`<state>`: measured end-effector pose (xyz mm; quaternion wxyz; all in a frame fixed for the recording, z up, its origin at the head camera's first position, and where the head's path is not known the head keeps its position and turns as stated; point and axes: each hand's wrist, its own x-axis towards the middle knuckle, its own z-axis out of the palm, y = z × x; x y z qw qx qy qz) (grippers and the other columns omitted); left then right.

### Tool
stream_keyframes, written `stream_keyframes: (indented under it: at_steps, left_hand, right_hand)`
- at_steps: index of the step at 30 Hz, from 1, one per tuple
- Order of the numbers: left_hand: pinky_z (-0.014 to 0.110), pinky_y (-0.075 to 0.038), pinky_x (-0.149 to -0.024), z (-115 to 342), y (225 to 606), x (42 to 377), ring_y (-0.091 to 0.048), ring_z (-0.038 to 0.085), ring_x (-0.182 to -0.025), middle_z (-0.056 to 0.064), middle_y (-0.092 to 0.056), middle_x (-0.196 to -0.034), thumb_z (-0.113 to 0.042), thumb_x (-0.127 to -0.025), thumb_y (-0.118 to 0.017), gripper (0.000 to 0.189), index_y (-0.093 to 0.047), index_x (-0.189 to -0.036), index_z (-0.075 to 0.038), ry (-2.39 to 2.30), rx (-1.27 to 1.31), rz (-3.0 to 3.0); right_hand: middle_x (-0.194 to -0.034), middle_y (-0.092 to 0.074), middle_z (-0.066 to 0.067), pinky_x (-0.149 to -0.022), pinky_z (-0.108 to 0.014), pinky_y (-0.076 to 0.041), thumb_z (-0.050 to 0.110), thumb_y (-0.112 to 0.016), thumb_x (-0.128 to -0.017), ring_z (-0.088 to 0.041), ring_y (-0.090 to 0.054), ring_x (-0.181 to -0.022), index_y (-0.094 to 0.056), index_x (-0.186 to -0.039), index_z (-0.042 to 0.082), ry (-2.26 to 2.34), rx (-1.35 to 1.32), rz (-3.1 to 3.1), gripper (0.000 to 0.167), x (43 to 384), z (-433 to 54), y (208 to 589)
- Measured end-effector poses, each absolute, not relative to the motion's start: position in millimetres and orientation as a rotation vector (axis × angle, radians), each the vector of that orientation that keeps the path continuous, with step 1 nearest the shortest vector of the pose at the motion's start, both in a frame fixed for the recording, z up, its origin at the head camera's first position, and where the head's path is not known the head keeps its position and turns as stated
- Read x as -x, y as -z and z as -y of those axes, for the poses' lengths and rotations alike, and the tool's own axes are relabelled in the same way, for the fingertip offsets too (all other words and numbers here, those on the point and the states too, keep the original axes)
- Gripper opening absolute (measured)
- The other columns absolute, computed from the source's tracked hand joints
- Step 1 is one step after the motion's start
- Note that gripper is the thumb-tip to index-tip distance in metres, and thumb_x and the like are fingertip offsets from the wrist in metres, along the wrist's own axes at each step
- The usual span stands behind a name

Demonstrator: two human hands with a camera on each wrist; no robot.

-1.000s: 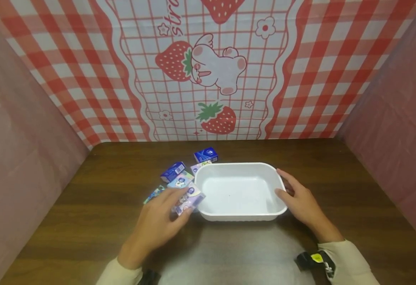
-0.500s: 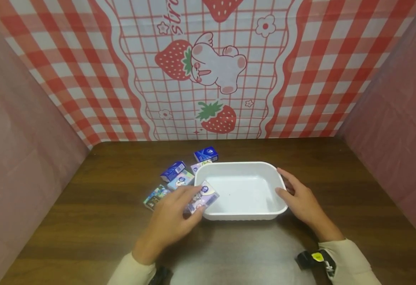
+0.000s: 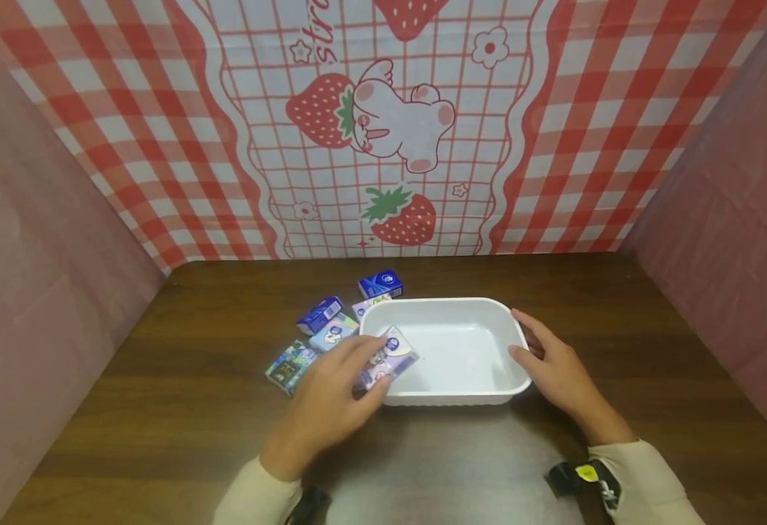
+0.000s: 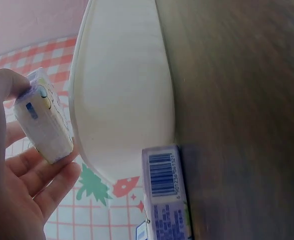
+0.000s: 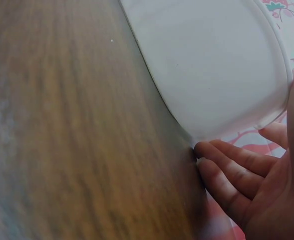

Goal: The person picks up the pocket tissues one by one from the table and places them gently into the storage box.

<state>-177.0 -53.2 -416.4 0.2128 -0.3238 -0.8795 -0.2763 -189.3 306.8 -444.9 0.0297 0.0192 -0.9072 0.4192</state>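
Note:
My left hand (image 3: 334,397) grips a purple-and-white pocket tissue pack (image 3: 393,354) between thumb and fingers, over the left side of a white plastic basin (image 3: 456,399). In the left wrist view the pack (image 4: 44,122) is tilted, above and beside the basin's wall (image 4: 124,90). On the basin's right end, my right hand (image 3: 557,372) holds the rim, thumb inside and fingers outside. From the right wrist view, several fingers (image 5: 237,172) lie along the outer wall near its base. Inside the basin only its white floor shows.
Left of the basin lie several more packs: a dark green-blue one (image 3: 290,366), a light blue one (image 3: 333,332), a purple one (image 3: 369,305) partly behind the rim, and two dark blue ones (image 3: 320,315). A strawberry-print cloth (image 3: 383,146) hangs behind the wooden table (image 3: 593,292).
My left hand has carried the purple tissue pack rightward, from the basin's left edge to over its inside. The dark green-blue pack is more uncovered. My right hand stays on the rim.

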Motion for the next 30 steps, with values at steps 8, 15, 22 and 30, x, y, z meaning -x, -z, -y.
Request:
stream_keyframes:
  at_steps: [8,15,22,30]
  left_hand:
    - [0.031,-0.056,-0.081,44,416,182,-0.064,0.014,-0.100,0.000,-0.065,-0.123,-0.039,-0.091,-0.068,0.051,-0.062,-0.137,-0.017,0.785,0.930,2.426]
    - [0.031,-0.056,-0.082,39,417,181,-0.064,0.013,-0.102,0.000,-0.065,-0.125,-0.041,-0.091,-0.069,0.051,-0.062,-0.137,-0.020,0.791,0.921,2.459]
    - [0.031,-0.056,-0.084,30,417,182,-0.064,0.013,-0.103,-0.001,-0.065,-0.124,-0.039,-0.091,-0.069,0.051,-0.062,-0.137,-0.019,0.806,0.963,2.469]
    - [0.032,-0.056,-0.084,20,416,183,-0.066,0.015,-0.102,-0.001,-0.065,-0.123,-0.039,-0.091,-0.069,0.050,-0.062,-0.136,-0.019,0.803,0.988,2.487]
  right_hand:
    - [-0.144,-0.049,-0.027,-0.089,-0.055,-0.053,0.030,-0.058,-0.101,-0.046,-0.056,-0.122,-0.034,-0.157,0.017,-1.298,-0.066,2.792,0.062,190,-305,444]
    - [-0.143,-0.050,-0.028,-0.089,-0.055,-0.054,0.029,-0.059,-0.101,-0.046,-0.057,-0.121,-0.035,-0.156,0.016,-1.286,-0.067,2.795,0.062,191,-305,443]
    - [-0.141,-0.051,-0.029,-0.087,-0.054,-0.055,0.028,-0.059,-0.100,-0.046,-0.057,-0.120,-0.035,-0.156,0.015,-1.310,-0.082,2.784,0.062,189,-307,445]
    - [-0.142,-0.050,-0.029,-0.087,-0.054,-0.054,0.030,-0.059,-0.101,-0.046,-0.057,-0.121,-0.035,-0.156,0.016,-1.313,-0.064,2.784,0.062,188,-307,444]
